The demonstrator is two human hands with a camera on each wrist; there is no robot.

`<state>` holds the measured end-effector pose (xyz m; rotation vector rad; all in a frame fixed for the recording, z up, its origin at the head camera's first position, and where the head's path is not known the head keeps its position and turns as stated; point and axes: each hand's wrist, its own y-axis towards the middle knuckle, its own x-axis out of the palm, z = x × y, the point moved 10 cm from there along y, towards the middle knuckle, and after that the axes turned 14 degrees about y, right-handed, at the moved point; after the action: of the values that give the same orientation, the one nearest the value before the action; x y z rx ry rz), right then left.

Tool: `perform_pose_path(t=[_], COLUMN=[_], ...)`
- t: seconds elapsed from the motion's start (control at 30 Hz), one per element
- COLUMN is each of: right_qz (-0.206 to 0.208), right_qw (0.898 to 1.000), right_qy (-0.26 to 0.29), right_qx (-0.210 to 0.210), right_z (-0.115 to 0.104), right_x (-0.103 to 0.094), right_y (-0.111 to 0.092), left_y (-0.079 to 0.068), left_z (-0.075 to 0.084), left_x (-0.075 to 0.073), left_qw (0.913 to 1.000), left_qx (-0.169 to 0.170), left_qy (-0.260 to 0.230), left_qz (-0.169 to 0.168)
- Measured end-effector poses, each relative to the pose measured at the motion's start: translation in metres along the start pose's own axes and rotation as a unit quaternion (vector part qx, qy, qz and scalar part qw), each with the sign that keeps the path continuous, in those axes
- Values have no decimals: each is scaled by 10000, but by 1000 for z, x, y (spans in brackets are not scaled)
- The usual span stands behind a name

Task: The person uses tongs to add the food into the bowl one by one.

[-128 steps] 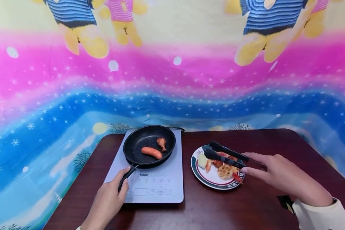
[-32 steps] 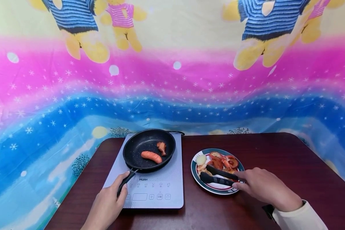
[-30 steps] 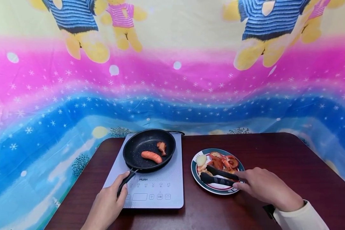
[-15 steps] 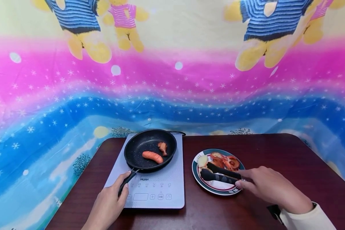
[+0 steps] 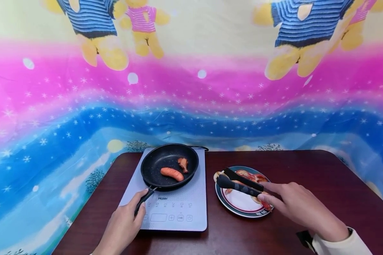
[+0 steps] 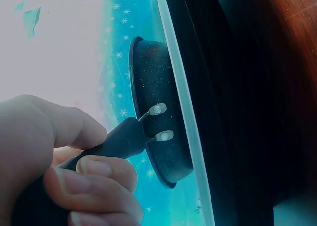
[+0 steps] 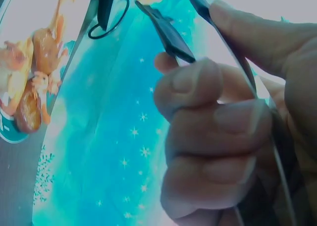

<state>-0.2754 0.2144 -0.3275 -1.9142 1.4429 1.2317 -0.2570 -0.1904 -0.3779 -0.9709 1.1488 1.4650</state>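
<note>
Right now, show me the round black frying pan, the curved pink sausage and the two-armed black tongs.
Round black frying pan (image 5: 156, 165): head view, bare inner surface.
Curved pink sausage (image 5: 172, 174): head view, middle.
Two-armed black tongs (image 5: 240, 188): head view, nearer arm.

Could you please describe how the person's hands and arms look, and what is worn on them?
The left hand and the right hand wear no gloves, and no ring is in sight. A plain, cream-white sleeve covers the right arm up to the wrist. Beside it shows a dark piece, too unclear to name. The left arm shows almost no sleeve.
</note>
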Motion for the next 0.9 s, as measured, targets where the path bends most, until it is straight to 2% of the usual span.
perform_pose_path(t=[0.2, 0.37, 0.63, 0.77, 0.9], right_qz=[244, 511, 95, -257, -373], right_qw=[9994, 9984, 9972, 9967, 9977], right_qy=[219, 165, 539, 603, 432], right_qx=[63, -195, -510, -482, -376], right_z=[-10, -29, -70, -90, -103], right_x=[2, 3, 21, 36, 49], right_y=[6, 17, 55, 78, 105], left_y=[0, -1, -1, -2, -4], left_z=[0, 0, 0, 0, 0], left_x=[-3, -5, -7, -8, -9], left_qw=[9999, 9996, 9992, 9989, 9985], left_qx=[17, 44, 73, 107, 144], left_qy=[-91, -83, -47, -27, -3], left_qz=[110, 258, 387, 445, 524])
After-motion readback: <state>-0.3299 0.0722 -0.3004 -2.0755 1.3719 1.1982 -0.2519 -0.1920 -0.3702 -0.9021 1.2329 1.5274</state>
